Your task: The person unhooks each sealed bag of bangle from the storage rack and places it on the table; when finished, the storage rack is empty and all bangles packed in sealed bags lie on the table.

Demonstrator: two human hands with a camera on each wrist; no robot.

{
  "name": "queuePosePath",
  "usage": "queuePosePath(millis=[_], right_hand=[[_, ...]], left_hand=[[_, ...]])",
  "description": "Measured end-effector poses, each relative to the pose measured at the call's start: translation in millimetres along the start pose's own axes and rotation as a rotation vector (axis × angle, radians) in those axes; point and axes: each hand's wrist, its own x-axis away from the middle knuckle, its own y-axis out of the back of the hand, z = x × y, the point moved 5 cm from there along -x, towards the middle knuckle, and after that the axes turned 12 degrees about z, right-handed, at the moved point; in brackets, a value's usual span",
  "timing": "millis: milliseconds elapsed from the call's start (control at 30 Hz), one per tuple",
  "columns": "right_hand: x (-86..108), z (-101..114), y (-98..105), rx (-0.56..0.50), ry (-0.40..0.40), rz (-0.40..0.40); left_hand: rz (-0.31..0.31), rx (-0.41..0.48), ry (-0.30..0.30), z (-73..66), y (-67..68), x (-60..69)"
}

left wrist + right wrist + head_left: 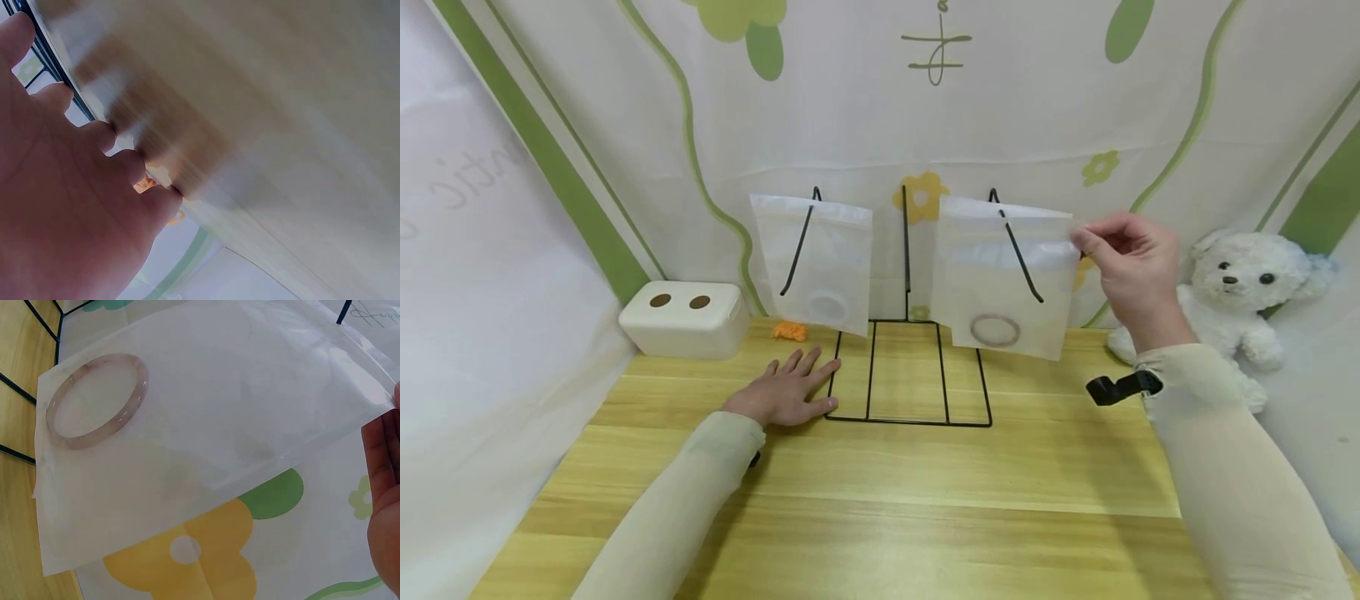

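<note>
A black wire rack (pixel 908 422) stands on the table with two prongs reaching forward. From its right prong hangs a clear zip bag (pixel 970 275) with a pinkish bangle (pixel 139 394) at the bottom. My right hand (pixel 1138 267) pinches that bag's upper right corner between thumb and fingers. On the left prong hangs a similar bag (pixel 842 250) holding a pale ring (pixel 827 306). My left hand (pixel 784 392) lies flat on the table with fingers spread, its thumb and a fingertip at the left edge of the rack's base.
A white box (pixel 685 325) with two brown ovals stands at the back left. Near it lies a small orange item (pixel 790 331). A white plush bear (pixel 1232 292) sits at the right. Behind everything hangs a patterned cloth (pixel 850 108).
</note>
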Motion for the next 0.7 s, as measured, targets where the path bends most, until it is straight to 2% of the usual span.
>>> queuePosePath(millis=[167, 400, 700], right_hand=[[7.0, 1, -1, 0.035, 0.018, 0.0], [16.1, 1, -3, -0.027, 0.048, -0.003], [27.9, 1, -3, -0.015, 0.049, -0.011]], left_hand=[[-0.005, 0.005, -0.005, 0.0, 0.0, 0.1], [-0.009, 0.008, -0.012, -1.9, 2.3, 1.1], [-0.008, 0.012, -0.01, -1.1, -0.1, -1.0]])
